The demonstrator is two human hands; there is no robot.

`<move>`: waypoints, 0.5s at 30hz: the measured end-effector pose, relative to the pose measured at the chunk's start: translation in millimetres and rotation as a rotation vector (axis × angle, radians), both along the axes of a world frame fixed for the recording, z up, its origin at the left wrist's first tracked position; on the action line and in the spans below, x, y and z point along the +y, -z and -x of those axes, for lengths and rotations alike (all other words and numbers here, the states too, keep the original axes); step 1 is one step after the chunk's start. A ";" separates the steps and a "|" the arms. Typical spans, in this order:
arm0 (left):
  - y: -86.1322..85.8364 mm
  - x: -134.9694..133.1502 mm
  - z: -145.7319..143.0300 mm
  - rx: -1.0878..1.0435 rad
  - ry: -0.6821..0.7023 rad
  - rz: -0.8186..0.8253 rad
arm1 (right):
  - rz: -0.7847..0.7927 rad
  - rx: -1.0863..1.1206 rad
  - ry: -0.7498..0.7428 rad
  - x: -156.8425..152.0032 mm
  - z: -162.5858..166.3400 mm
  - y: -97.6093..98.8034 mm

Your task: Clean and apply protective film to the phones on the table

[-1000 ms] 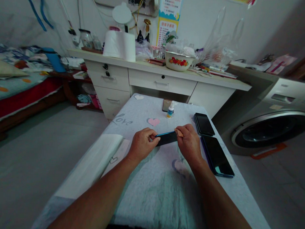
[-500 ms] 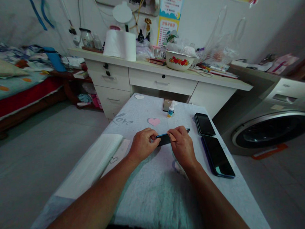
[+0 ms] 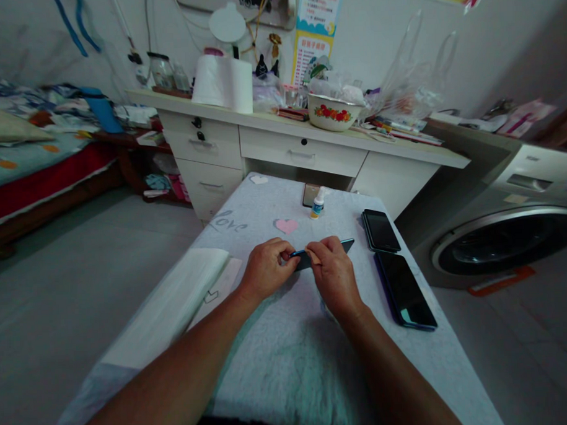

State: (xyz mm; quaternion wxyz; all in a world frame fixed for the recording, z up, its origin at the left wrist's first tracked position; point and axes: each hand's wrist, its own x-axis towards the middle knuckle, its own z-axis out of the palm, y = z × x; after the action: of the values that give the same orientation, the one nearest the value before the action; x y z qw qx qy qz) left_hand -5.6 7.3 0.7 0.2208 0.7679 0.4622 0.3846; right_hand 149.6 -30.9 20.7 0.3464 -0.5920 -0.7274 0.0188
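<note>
My left hand (image 3: 268,267) pinches the left end of a dark smartphone (image 3: 304,261), which is tilted on its long edge above the table. My right hand (image 3: 336,272) is closed on a small tan piece (image 3: 313,257), perhaps cloth, and presses it to the phone's upper edge. The phone's right end sticks out beyond my right hand; its middle is hidden behind the fingers. Past my hands stands a small white spray bottle (image 3: 318,203) with a blue and yellow label. Another phone (image 3: 309,195) lies just behind the bottle.
To the right, a smaller black phone (image 3: 381,230) and a larger one (image 3: 407,292) lie face up on the tablecloth (image 3: 289,361). White folded material (image 3: 175,303) covers the left edge. A white desk (image 3: 304,153) stands at the far end, a washing machine (image 3: 510,198) to the right.
My right hand has slid left along the phone's edge with the tan piece, so more of the phone's right end shows. My left hand has stayed in place.
</note>
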 end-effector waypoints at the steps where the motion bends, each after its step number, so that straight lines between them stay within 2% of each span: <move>1: 0.0 0.0 0.1 0.002 -0.001 0.003 | -0.007 0.003 -0.005 0.4 0.2 0.7; 9: -1.5 -0.7 0.5 0.002 0.004 0.015 | -0.055 -0.012 -0.028 0.7 0.5 2.2; 15: -3.7 -1.0 -0.4 -0.002 -0.011 0.009 | -0.017 -0.035 -0.005 0.9 -5.6 -0.1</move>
State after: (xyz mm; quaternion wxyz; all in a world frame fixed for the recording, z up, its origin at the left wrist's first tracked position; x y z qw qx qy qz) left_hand -5.2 6.3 4.4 0.2228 0.7639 0.4680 0.3844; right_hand 155.2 -30.0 20.8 0.3387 -0.5873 -0.7350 0.0030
